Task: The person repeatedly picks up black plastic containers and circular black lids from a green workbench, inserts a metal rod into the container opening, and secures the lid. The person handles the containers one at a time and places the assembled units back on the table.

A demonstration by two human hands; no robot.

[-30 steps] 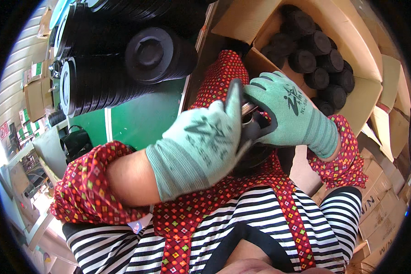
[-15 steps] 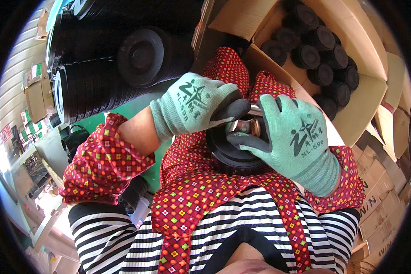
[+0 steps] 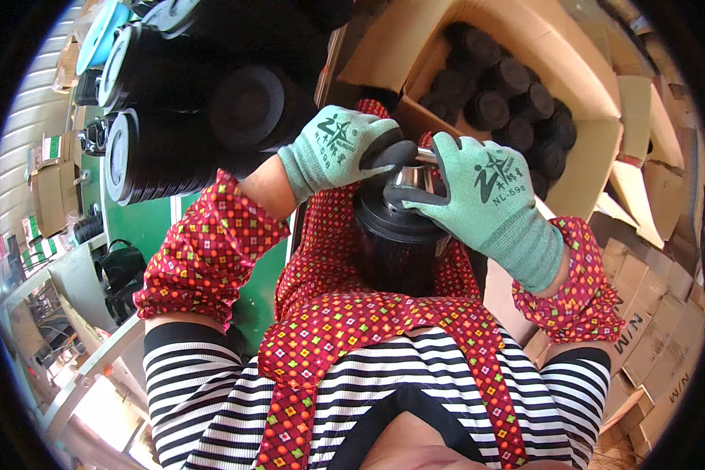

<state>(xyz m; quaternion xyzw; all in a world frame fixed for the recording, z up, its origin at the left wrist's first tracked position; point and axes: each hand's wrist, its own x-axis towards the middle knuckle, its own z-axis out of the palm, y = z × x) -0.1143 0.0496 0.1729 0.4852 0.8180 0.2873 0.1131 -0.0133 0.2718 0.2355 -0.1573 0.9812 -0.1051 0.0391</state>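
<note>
A black round cylindrical part (image 3: 403, 251) stands upright on my lap against the red patterned apron. A shiny metal piece (image 3: 415, 178) sits on its top. My left hand (image 3: 341, 149), in a green glove with dark fingertips, pinches the metal piece from the left. My right hand (image 3: 478, 200), gloved the same way, wraps over the top rim of the black part and touches the metal piece from the right. Both sleeves are red with small coloured squares.
Stacks of black round parts (image 3: 172, 149) lie on a green table (image 3: 145, 227) at the left. An open cardboard box (image 3: 595, 157) with several black round caps stands ahead on the right. Flattened cardboard boxes (image 3: 650, 329) pile up at the right edge.
The black part has come down from between my raised hands onto my lap. My left hand moved off its side to the metal piece on top; my right hand shifted onto the rim.
</note>
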